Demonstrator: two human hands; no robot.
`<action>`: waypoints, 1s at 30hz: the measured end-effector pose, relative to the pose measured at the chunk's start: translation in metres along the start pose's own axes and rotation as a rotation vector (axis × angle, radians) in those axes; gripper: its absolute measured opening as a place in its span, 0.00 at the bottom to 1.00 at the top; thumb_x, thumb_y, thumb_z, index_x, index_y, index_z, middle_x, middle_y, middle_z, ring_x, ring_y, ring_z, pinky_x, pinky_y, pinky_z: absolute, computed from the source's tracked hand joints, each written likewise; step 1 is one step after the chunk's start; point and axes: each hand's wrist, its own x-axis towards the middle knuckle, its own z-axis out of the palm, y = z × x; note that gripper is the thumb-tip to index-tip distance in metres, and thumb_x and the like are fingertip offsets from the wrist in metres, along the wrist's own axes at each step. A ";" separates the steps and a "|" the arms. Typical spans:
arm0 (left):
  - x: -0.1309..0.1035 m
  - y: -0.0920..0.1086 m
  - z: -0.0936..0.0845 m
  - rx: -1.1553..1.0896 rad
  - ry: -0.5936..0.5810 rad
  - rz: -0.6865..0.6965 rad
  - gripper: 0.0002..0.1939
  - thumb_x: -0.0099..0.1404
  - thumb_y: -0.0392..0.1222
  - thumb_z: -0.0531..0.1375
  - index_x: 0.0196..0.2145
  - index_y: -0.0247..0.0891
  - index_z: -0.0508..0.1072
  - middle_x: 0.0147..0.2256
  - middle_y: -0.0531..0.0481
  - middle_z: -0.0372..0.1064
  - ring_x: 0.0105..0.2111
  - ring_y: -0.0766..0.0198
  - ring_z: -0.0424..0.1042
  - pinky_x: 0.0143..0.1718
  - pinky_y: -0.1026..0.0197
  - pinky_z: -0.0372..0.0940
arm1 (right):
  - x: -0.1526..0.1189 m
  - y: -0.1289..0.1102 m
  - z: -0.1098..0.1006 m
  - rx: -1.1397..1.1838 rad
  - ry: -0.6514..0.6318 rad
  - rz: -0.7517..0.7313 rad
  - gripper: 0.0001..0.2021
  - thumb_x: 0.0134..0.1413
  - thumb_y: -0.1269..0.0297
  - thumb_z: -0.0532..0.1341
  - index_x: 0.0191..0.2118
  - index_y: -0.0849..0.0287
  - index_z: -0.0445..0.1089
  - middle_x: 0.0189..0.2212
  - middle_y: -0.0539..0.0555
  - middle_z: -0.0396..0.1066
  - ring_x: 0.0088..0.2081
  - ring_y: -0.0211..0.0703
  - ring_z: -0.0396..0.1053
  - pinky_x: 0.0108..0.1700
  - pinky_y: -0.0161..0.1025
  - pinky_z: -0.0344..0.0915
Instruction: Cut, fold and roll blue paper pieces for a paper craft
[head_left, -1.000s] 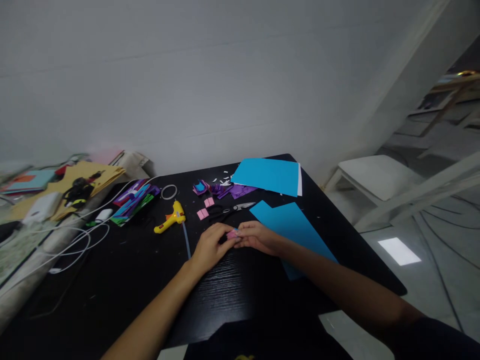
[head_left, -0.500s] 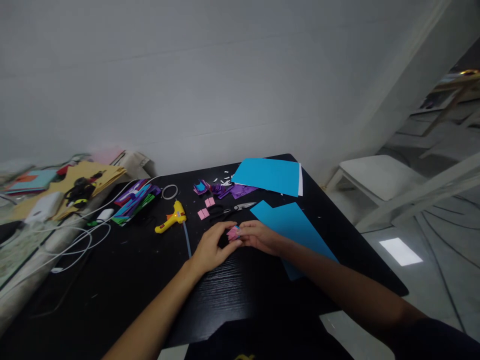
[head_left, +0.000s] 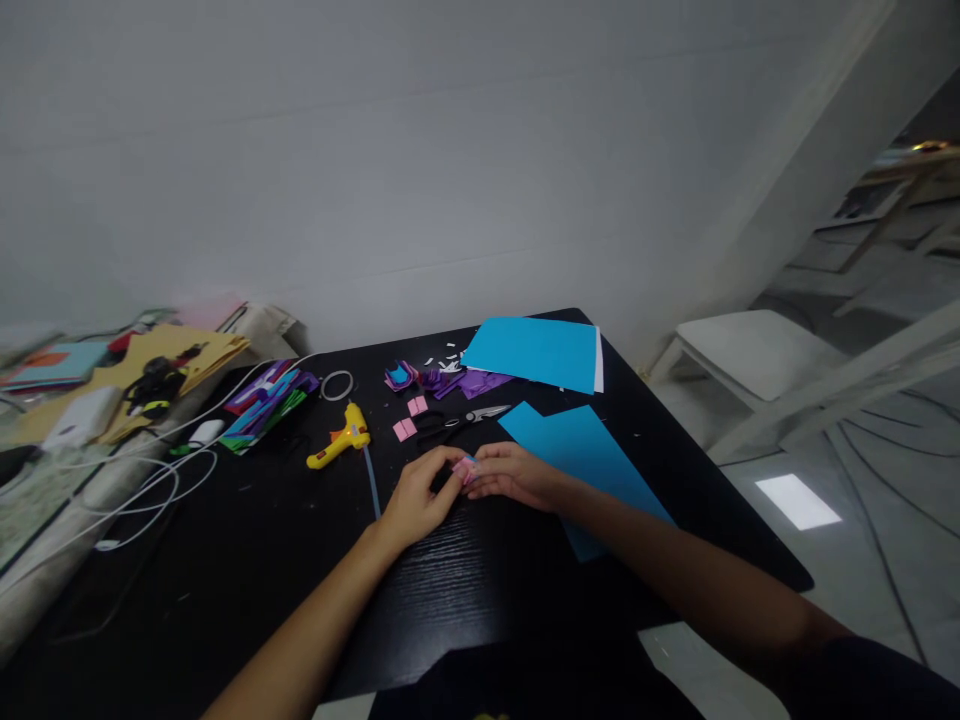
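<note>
Above the front middle of the black table (head_left: 315, 580), both hands meet at a small pink piece of paper (head_left: 466, 469) with a bit of blue at its edge. My left hand (head_left: 421, 495) pinches its left side between thumb and fingers. My right hand (head_left: 517, 475) grips it from the right, fingers closed. The hands hide part of the piece. Just beyond lie dark-handled scissors (head_left: 469, 418) and two pink folded pieces (head_left: 405, 429). A blue sheet (head_left: 592, 450) lies partly under my right forearm.
A yellow glue gun (head_left: 343, 438) with a glue stick lies left of my hands, near a roll of tape (head_left: 337, 385). Purple scraps (head_left: 480, 383) and a larger blue sheet (head_left: 536, 350) are at the back. White cables (head_left: 176, 480) and coloured strips (head_left: 262, 405) lie left; a white chair (head_left: 750, 345) stands right.
My left thumb and fingers have drawn closer together on the pink piece, which is now more covered. My right hand has barely shifted.
</note>
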 end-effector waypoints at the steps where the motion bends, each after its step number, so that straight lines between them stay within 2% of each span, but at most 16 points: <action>1: 0.000 0.000 0.000 0.006 0.000 0.010 0.06 0.72 0.39 0.57 0.44 0.38 0.73 0.39 0.47 0.77 0.39 0.62 0.76 0.42 0.60 0.70 | 0.000 0.000 0.000 -0.009 -0.001 0.003 0.16 0.41 0.62 0.78 0.30 0.64 0.73 0.31 0.54 0.77 0.36 0.41 0.77 0.48 0.42 0.71; 10: 0.000 -0.001 -0.002 0.027 -0.004 0.034 0.06 0.72 0.38 0.58 0.45 0.38 0.72 0.38 0.47 0.76 0.38 0.62 0.75 0.41 0.60 0.70 | -0.001 0.000 -0.001 -0.013 -0.044 -0.017 0.16 0.44 0.60 0.76 0.31 0.66 0.74 0.33 0.56 0.77 0.37 0.42 0.77 0.48 0.43 0.70; 16: 0.000 0.000 -0.002 0.018 -0.006 0.032 0.06 0.72 0.39 0.58 0.45 0.38 0.72 0.38 0.47 0.76 0.38 0.62 0.75 0.42 0.60 0.70 | -0.001 0.000 -0.002 -0.009 -0.072 -0.027 0.17 0.48 0.56 0.75 0.32 0.65 0.73 0.32 0.56 0.77 0.36 0.44 0.78 0.47 0.44 0.70; 23: 0.000 0.003 -0.001 0.043 0.016 0.053 0.06 0.71 0.39 0.58 0.45 0.38 0.72 0.38 0.47 0.76 0.38 0.61 0.76 0.42 0.60 0.71 | -0.003 -0.003 0.000 -0.020 -0.100 -0.003 0.16 0.47 0.58 0.75 0.32 0.64 0.71 0.32 0.55 0.76 0.38 0.47 0.78 0.45 0.44 0.71; 30: -0.001 0.004 -0.001 0.036 -0.017 0.053 0.11 0.71 0.37 0.57 0.50 0.38 0.70 0.42 0.45 0.76 0.40 0.61 0.76 0.44 0.58 0.70 | -0.003 -0.002 -0.001 -0.033 -0.124 -0.023 0.15 0.49 0.60 0.73 0.31 0.63 0.69 0.31 0.54 0.75 0.34 0.44 0.77 0.42 0.41 0.70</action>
